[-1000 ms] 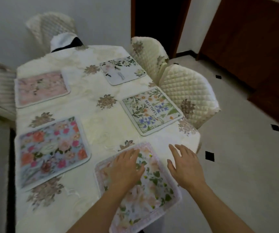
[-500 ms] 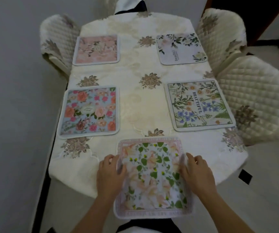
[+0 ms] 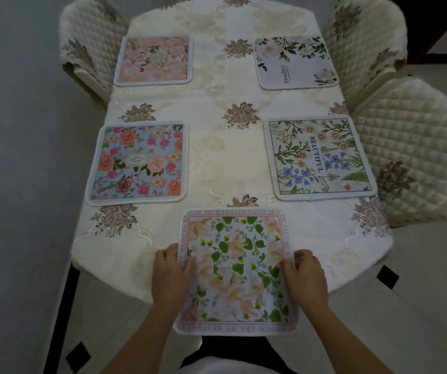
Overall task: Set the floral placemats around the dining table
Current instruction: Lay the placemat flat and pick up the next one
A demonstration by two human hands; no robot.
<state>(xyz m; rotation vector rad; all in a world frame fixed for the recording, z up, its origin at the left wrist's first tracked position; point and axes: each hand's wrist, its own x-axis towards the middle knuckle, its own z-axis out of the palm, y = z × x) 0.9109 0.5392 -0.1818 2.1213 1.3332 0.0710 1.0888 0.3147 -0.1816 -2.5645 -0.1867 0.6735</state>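
Two hands pinch the side edges of a peach-and-green placemat (image 3: 234, 268) at the near end of a cloth-covered table (image 3: 227, 157): left hand (image 3: 169, 273) and right hand (image 3: 307, 275) both closed on it. Its near edge seems to overhang. Sliding it forward, square with the four laid mats, would finish well.
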